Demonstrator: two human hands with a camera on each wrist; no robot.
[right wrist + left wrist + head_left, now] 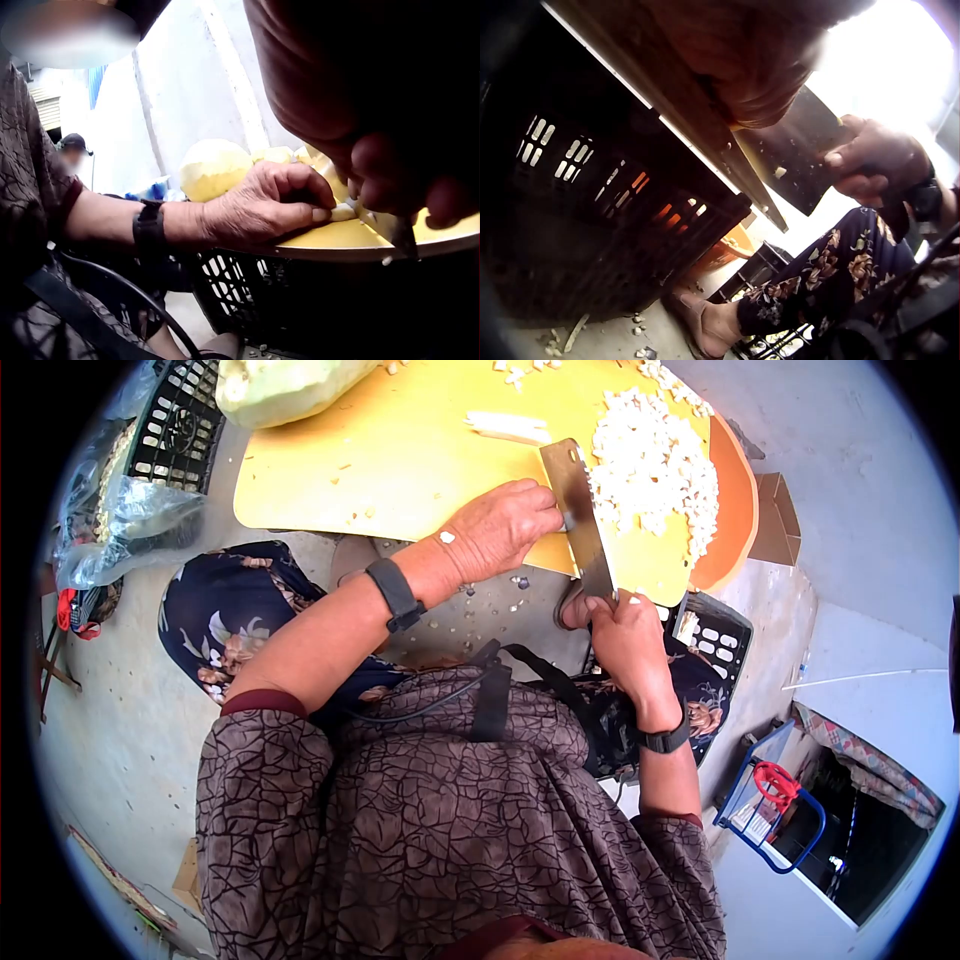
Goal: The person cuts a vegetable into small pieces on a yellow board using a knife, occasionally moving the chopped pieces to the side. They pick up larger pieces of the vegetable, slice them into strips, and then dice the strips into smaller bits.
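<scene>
My right hand [630, 645] grips a broad-bladed cleaver [582, 520] at its near end, the blade standing over the edge of a yellow cutting board [400, 475]. On the blade's left side, my left hand [505, 530] pinches a pale strip [343, 212] of peeled fruit or vegetable, its end right at the blade in the right wrist view. Beyond the cleaver lie more pale strips [508, 427]. A heap of small diced pieces [650, 470] covers the board's right part. White bits cling to the blade in the left wrist view.
A large pale-green melon-like fruit [290, 390] lies on the board's far left. An orange basin [735, 510] stands under the right edge, beside a cardboard box [778, 520]. Black crates [180, 430] stand at the left and below the board. Another person [75, 150] appears in the background.
</scene>
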